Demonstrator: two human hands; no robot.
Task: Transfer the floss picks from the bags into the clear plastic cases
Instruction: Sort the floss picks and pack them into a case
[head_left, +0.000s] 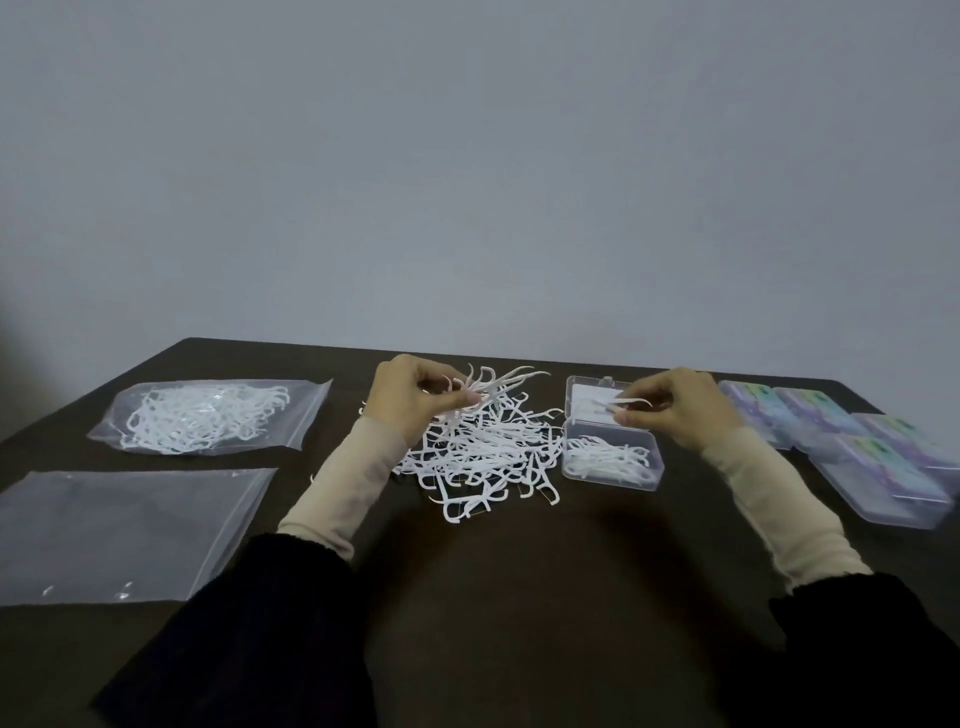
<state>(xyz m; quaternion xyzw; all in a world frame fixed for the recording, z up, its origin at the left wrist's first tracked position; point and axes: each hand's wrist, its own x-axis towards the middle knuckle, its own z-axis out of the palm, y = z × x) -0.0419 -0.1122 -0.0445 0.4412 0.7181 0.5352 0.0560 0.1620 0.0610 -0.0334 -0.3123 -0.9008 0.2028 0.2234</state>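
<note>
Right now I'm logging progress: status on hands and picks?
Left hand pinching several picks. Right hand pinching one over open case. Loose pile remains. Nothing blocking.

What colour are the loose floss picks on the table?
White, seen in the head view: the floss picks on the table.

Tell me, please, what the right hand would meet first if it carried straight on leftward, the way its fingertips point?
Probably the open clear case, above which the right hand pinches one floss pick; depth is unclear.

Dark table (519, 597) against grey wall (467, 156)
</note>
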